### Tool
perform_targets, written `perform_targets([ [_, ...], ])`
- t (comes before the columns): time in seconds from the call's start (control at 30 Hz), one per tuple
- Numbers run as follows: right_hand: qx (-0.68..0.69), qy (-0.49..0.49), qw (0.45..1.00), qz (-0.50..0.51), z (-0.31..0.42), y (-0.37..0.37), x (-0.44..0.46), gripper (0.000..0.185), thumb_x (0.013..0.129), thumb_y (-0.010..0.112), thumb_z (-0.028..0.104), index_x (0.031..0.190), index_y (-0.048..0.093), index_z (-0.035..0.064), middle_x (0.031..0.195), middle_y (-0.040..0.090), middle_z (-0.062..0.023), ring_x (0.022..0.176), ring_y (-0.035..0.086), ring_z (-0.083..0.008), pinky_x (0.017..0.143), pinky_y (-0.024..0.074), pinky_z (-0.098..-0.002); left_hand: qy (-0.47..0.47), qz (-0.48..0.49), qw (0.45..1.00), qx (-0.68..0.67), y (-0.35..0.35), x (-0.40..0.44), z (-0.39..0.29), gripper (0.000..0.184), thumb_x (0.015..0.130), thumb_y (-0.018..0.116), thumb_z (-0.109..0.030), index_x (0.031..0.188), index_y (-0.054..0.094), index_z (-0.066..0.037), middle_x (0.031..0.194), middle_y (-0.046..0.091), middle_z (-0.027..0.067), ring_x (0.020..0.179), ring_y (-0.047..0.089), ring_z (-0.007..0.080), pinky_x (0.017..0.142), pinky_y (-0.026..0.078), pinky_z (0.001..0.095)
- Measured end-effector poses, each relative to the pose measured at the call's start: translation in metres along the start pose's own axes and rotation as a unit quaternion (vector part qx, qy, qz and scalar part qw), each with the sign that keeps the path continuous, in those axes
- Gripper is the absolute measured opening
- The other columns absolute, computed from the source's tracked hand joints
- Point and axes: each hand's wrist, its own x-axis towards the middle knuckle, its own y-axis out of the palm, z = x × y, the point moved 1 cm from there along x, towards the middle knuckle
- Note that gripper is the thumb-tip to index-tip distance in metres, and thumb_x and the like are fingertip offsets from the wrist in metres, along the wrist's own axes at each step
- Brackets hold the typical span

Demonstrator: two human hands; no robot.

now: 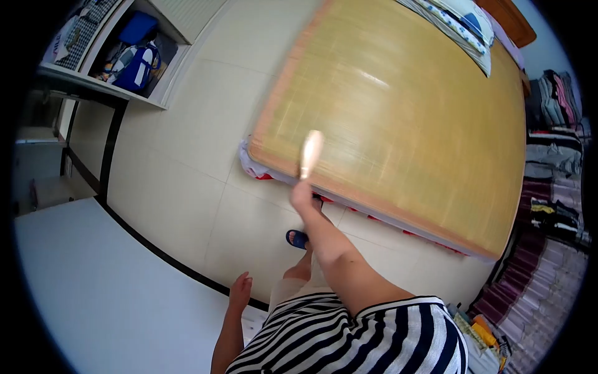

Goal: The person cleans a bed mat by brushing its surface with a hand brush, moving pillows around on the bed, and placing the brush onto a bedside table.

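Observation:
My right hand (302, 194) is stretched forward over the near edge of a bed and is wrapped round the lower end of a pale, elongated object (312, 149). That object looks like a brush and is blurred; its wide end points away over the tan bed mat (398, 112). Low on the left, my left hand (241, 291) hangs beside my body with its fingers partly spread, holding nothing. It is near a white surface (124, 293) and touches no object that I can see.
An open cabinet (177, 71) with blue bags (136, 67) stands at the upper left. Folded bedding (458, 28) lies on the bed's far end. Clothes (554, 156) and a purple curtain-like cloth (523, 274) line the right side. My slippered foot (298, 239) is on the tiled floor (205, 143).

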Motion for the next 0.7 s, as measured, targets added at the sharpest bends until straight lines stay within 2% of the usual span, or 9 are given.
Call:
perform_targets([
  [0.17, 0.119, -0.088, 0.989, 0.008, 0.083, -0.054, -0.007, 0.02, 0.082, 0.045, 0.013, 0.085, 0.048, -0.0057, 0.079, 0.056, -0.0278, 0.076, 0.057, -0.041, 0.066, 0.0441, -0.0461, -0.056, 0.028, 0.997, 0.053, 0.0, -0.004, 0.0, 0.035, 0.084, 0.054, -0.023, 0.113, 0.054, -0.004, 0.081, 0.062, 0.0112, 0.073, 0.059, 0.0185, 0.069, 0.046, 0.0294],
  [0.3, 0.12, 0.105, 0.987, -0.026, 0.037, -0.128, 0.015, 0.02, 0.085, 0.041, 0.015, 0.084, 0.047, -0.0045, 0.072, 0.056, -0.0233, 0.073, 0.057, -0.0364, 0.064, 0.0428, -0.0448, -0.058, 0.005, 0.998, 0.0, 0.008, 0.009, 0.009, 0.036, 0.084, 0.054, -0.023, 0.113, 0.054, -0.004, 0.081, 0.063, 0.0114, 0.073, 0.059, 0.019, 0.069, 0.046, 0.0297],
  [0.37, 0.096, 0.122, 0.974, -0.163, 0.015, -0.137, 0.019, 0.021, 0.086, 0.042, 0.018, 0.085, 0.047, -0.0022, 0.075, 0.057, -0.0211, 0.072, 0.057, -0.0355, 0.062, 0.043, -0.0455, -0.07, 0.012, 0.997, -0.016, 0.011, 0.018, -0.003, 0.036, 0.084, 0.054, -0.024, 0.114, 0.053, -0.003, 0.082, 0.063, 0.0118, 0.074, 0.06, 0.0189, 0.069, 0.047, 0.0298],
  [0.47, 0.08, 0.13, 0.98, -0.13, -0.012, -0.085, 0.027, 0.022, 0.085, 0.043, 0.019, 0.089, 0.048, -0.0023, 0.077, 0.057, -0.0224, 0.072, 0.056, -0.0383, 0.064, 0.0428, -0.0468, -0.069, 0.022, 0.997, -0.032, 0.017, 0.031, -0.034, 0.036, 0.085, 0.054, -0.024, 0.114, 0.053, -0.004, 0.086, 0.063, 0.0126, 0.075, 0.06, 0.0187, 0.07, 0.047, 0.0298],
  [0.53, 0.093, 0.065, 0.994, 0.013, 0.018, -0.059, 0.016, 0.022, 0.084, 0.043, 0.019, 0.089, 0.049, -0.0015, 0.081, 0.058, -0.023, 0.076, 0.057, -0.0391, 0.065, 0.0436, -0.0473, -0.057, 0.026, 0.998, -0.027, 0.017, 0.037, -0.059, 0.036, 0.085, 0.053, -0.024, 0.115, 0.053, -0.004, 0.088, 0.063, 0.0129, 0.076, 0.06, 0.0185, 0.07, 0.047, 0.0297],
  [0.57, 0.131, 0.018, 0.99, -0.039, 0.061, -0.058, -0.002, 0.016, 0.079, 0.047, 0.011, 0.08, 0.05, -0.005, 0.077, 0.055, -0.0255, 0.078, 0.055, -0.0415, 0.067, 0.0432, -0.046, -0.053, 0.025, 0.998, -0.035, 0.017, 0.039, -0.071, 0.036, 0.086, 0.053, -0.023, 0.116, 0.052, -0.003, 0.09, 0.064, 0.0112, 0.081, 0.06, 0.0167, 0.074, 0.046, 0.028],
  [0.6, 0.079, -0.023, 0.992, 0.092, 0.075, -0.03, 0.0, 0.016, 0.077, 0.048, 0.01, 0.071, 0.053, -0.0041, 0.073, 0.055, -0.0255, 0.082, 0.054, -0.041, 0.07, 0.0425, -0.0469, -0.05, 0.024, 0.997, -0.044, 0.017, 0.04, -0.08, 0.037, 0.086, 0.053, -0.022, 0.117, 0.051, -0.003, 0.093, 0.064, 0.0095, 0.086, 0.059, 0.0148, 0.077, 0.045, 0.0263],
  [0.67, -0.093, -0.368, 0.882, 0.278, 0.115, 0.005, 0.012, 0.021, 0.077, 0.049, 0.015, 0.075, 0.056, -0.004, 0.072, 0.054, -0.0255, 0.08, 0.053, -0.0406, 0.072, 0.042, -0.046, -0.067, 0.034, 0.996, -0.05, 0.017, 0.041, -0.091, 0.036, 0.087, 0.052, -0.023, 0.117, 0.051, -0.003, 0.094, 0.064, 0.0099, 0.086, 0.059, 0.0154, 0.077, 0.045, 0.0266],
  [0.7, -0.044, -0.301, 0.901, 0.308, 0.14, 0.001, 0.013, 0.021, 0.078, 0.05, 0.015, 0.081, 0.057, -0.0039, 0.077, 0.056, -0.0242, 0.079, 0.056, -0.0391, 0.07, 0.0435, -0.0457, -0.079, 0.04, 0.994, -0.06, 0.016, 0.042, -0.095, 0.036, 0.087, 0.052, -0.023, 0.117, 0.051, -0.003, 0.094, 0.064, 0.0103, 0.087, 0.059, 0.016, 0.078, 0.045, 0.0269],
])
